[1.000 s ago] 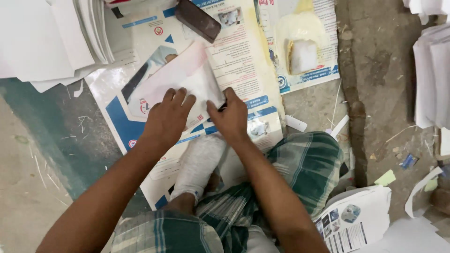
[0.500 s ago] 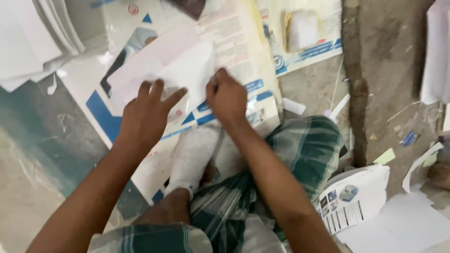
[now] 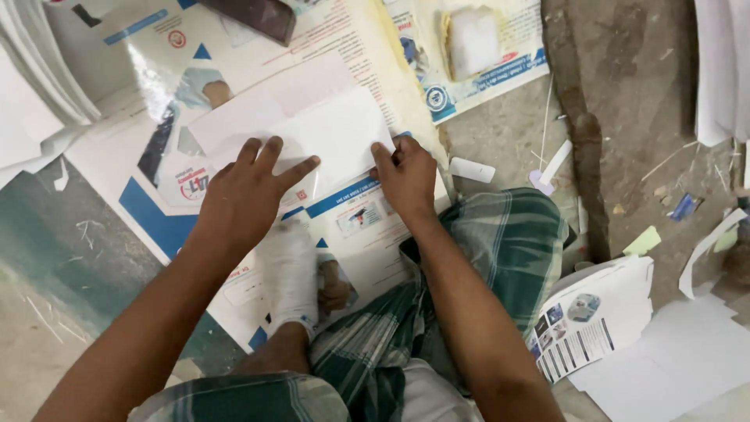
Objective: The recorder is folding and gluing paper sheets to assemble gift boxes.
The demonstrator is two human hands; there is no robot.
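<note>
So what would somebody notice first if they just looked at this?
Probably the two hands in the middle: the left hand lies flat on a white folded sheet, and the right hand pinches its right edge. Below them, a foot in a white bandage rests on the big glossy poster.

One head cam, looking straight down, close over floor [image 3: 617, 94].

Concrete floor [image 3: 641, 94] — glossy posters [image 3: 156, 180], paper scraps [image 3: 472, 169].
</note>
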